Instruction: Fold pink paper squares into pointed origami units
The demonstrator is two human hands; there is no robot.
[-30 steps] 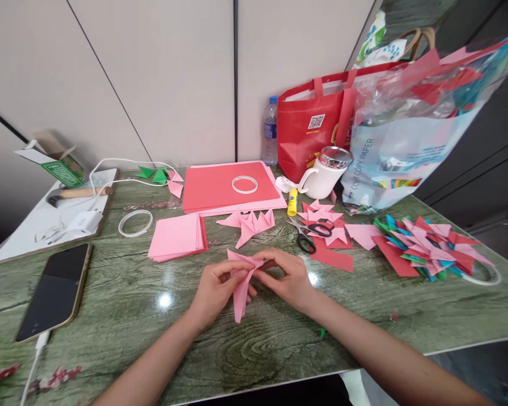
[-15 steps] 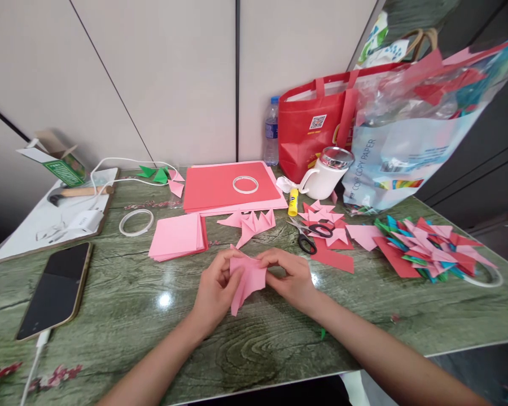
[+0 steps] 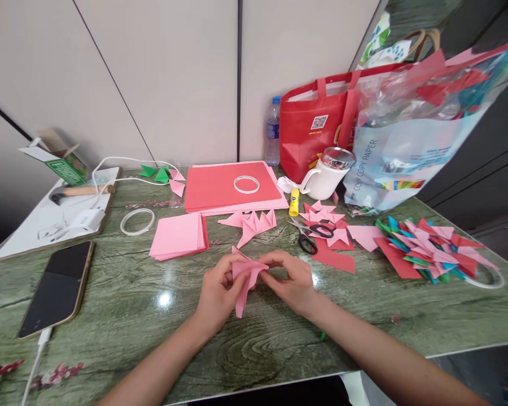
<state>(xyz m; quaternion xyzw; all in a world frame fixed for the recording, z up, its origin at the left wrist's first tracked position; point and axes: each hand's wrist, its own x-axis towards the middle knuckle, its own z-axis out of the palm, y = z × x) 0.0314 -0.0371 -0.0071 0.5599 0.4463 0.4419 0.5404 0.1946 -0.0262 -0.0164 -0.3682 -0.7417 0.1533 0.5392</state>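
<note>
My left hand (image 3: 222, 285) grips a partly folded sheet of pink paper (image 3: 246, 276) by its left side, the thumb lying across its front. At the paper's upper right corner, the fingers of my right hand (image 3: 292, 281) pinch the edge between thumb and fingertips. The paper is held above the table, with one narrow point hanging down and another sticking up. Just beyond it lie some folded pink paper pieces (image 3: 254, 225). A stack of pink paper squares (image 3: 178, 237) rests to their left, and black-handled scissors (image 3: 309, 234) lie to their right.
Behind are red sheets (image 3: 220, 189) with a tape roll (image 3: 246, 184), a glue stick (image 3: 294, 203), a white mug (image 3: 325, 179) and a red bag (image 3: 313, 124). Folded colourful paper (image 3: 436, 248) is heaped at right. A phone (image 3: 57, 287) and another tape roll (image 3: 138, 221) lie left.
The right part of the pink paper has been folded in, so it looks narrower with its corner pinched to a point. Both hands stay in nearly the same place.
</note>
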